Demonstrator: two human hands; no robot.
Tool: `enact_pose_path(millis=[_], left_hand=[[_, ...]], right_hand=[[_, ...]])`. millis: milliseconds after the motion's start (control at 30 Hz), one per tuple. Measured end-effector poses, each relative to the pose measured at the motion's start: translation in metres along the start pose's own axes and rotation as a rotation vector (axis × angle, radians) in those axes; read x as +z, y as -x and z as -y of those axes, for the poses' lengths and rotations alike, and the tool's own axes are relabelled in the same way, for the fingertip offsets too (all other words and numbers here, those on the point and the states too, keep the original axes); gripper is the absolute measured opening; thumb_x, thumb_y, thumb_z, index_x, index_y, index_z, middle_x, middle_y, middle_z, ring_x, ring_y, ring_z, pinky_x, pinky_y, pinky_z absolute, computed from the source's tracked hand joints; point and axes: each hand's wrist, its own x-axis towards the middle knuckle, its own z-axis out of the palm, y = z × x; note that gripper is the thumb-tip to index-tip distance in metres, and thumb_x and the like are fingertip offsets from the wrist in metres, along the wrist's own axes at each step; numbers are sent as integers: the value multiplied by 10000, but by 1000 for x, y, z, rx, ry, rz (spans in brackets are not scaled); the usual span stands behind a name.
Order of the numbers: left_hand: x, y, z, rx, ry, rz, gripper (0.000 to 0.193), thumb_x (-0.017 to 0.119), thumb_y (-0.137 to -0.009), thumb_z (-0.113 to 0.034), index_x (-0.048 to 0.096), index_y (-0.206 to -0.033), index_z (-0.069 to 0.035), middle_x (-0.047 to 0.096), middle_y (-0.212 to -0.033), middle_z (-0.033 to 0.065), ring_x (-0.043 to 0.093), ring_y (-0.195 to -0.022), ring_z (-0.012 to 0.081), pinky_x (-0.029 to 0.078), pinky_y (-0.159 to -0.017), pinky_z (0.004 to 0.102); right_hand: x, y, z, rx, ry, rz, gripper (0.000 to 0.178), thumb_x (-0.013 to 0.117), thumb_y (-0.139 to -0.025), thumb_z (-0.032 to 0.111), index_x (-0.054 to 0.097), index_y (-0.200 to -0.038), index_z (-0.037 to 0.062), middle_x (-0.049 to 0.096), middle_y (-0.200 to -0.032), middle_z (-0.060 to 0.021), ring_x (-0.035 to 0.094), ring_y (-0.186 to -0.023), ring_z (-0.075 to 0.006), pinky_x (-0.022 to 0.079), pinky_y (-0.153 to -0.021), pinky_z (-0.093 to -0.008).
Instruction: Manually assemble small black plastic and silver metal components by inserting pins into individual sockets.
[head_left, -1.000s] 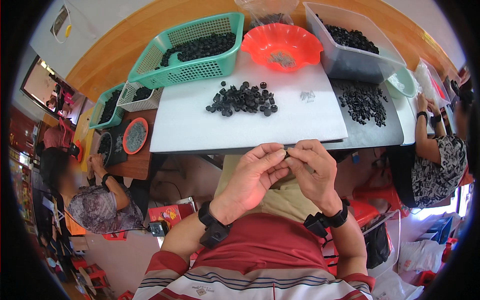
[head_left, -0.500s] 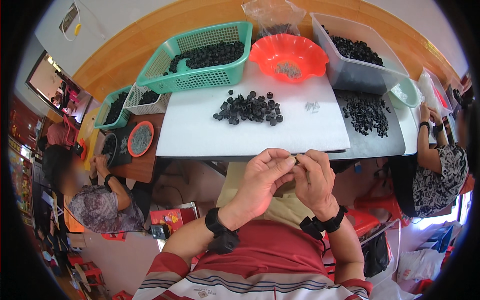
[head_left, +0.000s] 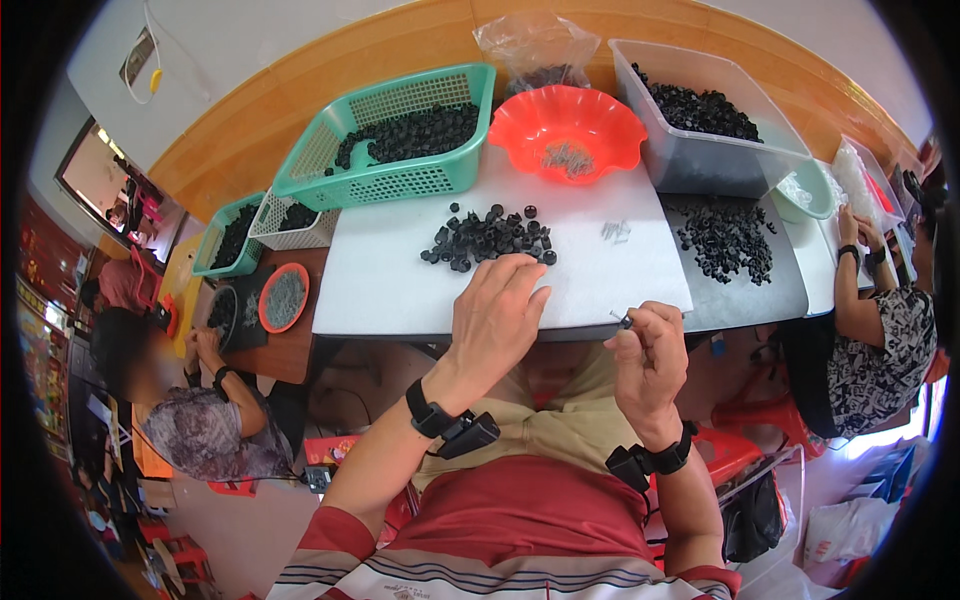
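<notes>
My left hand [head_left: 497, 315] stretches over the near edge of the pile of small black plastic parts [head_left: 490, 236], fingers extended and thumb apart. Its fingertips are close to the nearest parts; whether they touch is hard to see. Farther right, above the front edge of the white foam sheet [head_left: 390, 290], my right hand [head_left: 652, 365] pinches a small black plastic part [head_left: 626, 322] with a thin metallic pin sticking out of it. A little heap of thin metal pins [head_left: 615, 232] lies on the sheet, right of the black pile.
Behind stand a green basket [head_left: 400, 185] of black parts, a red scalloped bowl [head_left: 505, 140] with pins and a clear bin [head_left: 700, 160]. More black parts [head_left: 725, 243] lie on a dark board at right. Co-workers sit at left [head_left: 205, 425] and right [head_left: 870, 340].
My hands have parted. The left has moved forward and left to the black pile; the right has shifted slightly right, keeping the small black part between its fingers.
</notes>
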Motion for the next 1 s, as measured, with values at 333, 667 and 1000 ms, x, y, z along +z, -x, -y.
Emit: enact_pose_path(millis=[333, 667, 1000], left_hand=[[17, -22, 12, 98, -202, 91, 214, 779, -837, -109, 740, -1036, -41, 628, -1078, 63, 577, -1003, 290, 549, -786, 390], [23, -28, 10, 100, -210, 86, 130, 758, -848, -81, 721, -957, -23, 647, -1061, 90, 587, -978, 306, 542, -787, 398], [10, -13, -4, 55, 209, 23, 152, 750, -878, 2, 690, -1018, 2, 734, -1077, 163, 745, -873, 269, 616, -753, 342]], right_hand=[[-8, -1, 2, 34, -24, 19, 196, 700, -977, 76, 623, -1132, -17, 605, -1025, -122, 547, -696, -138, 474, -624, -276], [-12, -1, 3, 77, -129, 2, 193, 693, -987, 81, 627, -1135, -24, 610, -1024, -126, 571, -687, -132, 494, -604, -272], [-17, -1, 4, 158, -223, 5, 206, 673, -1002, 74, 617, -1155, -53, 583, -1092, -136, 568, -714, -103, 583, -625, -263]])
